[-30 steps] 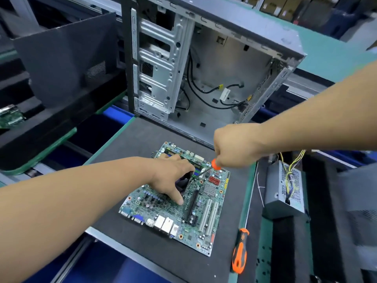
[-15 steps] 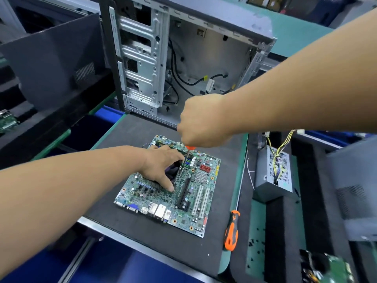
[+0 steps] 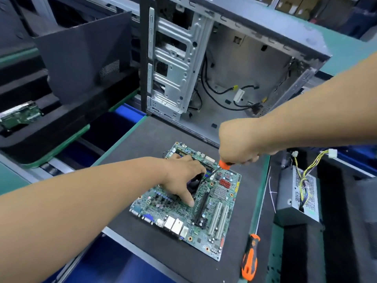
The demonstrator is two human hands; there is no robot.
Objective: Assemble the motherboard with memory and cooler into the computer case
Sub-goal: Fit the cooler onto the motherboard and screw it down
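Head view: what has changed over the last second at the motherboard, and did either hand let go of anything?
Little changed. The right hand kept its grip on the screwdriver, shifting slightly over the cooler and back, tip still at the cooler's corner. The left hand stayed on the cooler, fingers spread on the motherboard. Nothing was let go. The spare screwdriver, case and power supply did not move.

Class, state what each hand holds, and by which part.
The right hand grips a screwdriver by its orange handle. The left hand rests on the cooler.
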